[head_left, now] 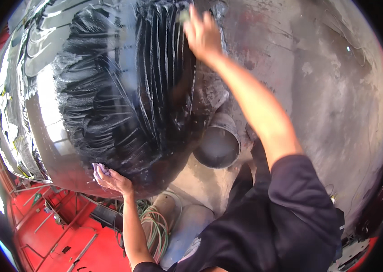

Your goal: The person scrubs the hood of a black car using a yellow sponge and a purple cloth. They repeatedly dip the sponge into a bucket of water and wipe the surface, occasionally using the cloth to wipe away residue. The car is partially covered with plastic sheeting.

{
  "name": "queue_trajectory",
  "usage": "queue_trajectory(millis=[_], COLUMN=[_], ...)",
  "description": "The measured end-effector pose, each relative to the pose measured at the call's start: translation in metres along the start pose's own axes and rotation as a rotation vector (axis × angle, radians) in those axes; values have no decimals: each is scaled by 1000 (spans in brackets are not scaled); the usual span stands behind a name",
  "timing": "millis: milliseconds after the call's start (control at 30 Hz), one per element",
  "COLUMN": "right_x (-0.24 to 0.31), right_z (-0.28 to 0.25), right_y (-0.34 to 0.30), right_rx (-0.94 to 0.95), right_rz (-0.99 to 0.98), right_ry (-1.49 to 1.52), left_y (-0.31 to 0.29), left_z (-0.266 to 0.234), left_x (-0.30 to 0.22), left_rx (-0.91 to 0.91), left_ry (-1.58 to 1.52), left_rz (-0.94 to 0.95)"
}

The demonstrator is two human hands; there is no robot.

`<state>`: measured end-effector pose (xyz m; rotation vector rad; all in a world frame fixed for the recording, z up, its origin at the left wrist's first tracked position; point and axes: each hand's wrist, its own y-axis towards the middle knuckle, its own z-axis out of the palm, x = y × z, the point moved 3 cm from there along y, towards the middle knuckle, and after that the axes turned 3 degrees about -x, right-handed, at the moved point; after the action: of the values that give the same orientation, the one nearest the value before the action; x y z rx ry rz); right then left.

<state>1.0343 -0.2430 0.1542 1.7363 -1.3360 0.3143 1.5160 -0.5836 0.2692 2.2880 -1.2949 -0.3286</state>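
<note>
A large rounded black body fills the left and middle of the head view. Across its face runs a glossy, wrinkled black layer; whether it is film or a thick wet coating I cannot tell. My left hand rests at the layer's lower edge, fingers closed on a crumpled pale purple cloth. Farther up, my right hand reaches to the layer's upper right edge. It is blurred, and its fingertips pinch a small pale greenish thing whose kind does not show.
Below my right forearm is a round, bucket-like grey vessel. Coiled hoses and a blue rounded container lie low in the middle. A metal frame stands over red ground at lower left. Stained grey surface spreads to the right.
</note>
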Motion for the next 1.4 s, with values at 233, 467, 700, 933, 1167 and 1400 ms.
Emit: queue_trajectory(millis=[233,467,700,933,1167,1400], right_x=[56,7,109,47,144,63], right_z=[-33,-6,-57,-15,-76,-38], right_y=[-144,-6,-241,-107,-331,-134], right_rx=[68,-23,95,-151,15,-127], right_rz=[29,-19,-10,-28,-12,26], right_ry=[54,-21,74,-88,119,-142], left_y=[-6,-3,-9,-9,-12,-13], left_z=[-13,-2,-12,-3,-8,1], left_x=[9,-1,9,3,10,5], left_rx=[-9,-22,-59,-92,-121,-138], left_ry=[43,-17,4,-49,-8,-72], left_rz=[-13,8,-15,64,85,83])
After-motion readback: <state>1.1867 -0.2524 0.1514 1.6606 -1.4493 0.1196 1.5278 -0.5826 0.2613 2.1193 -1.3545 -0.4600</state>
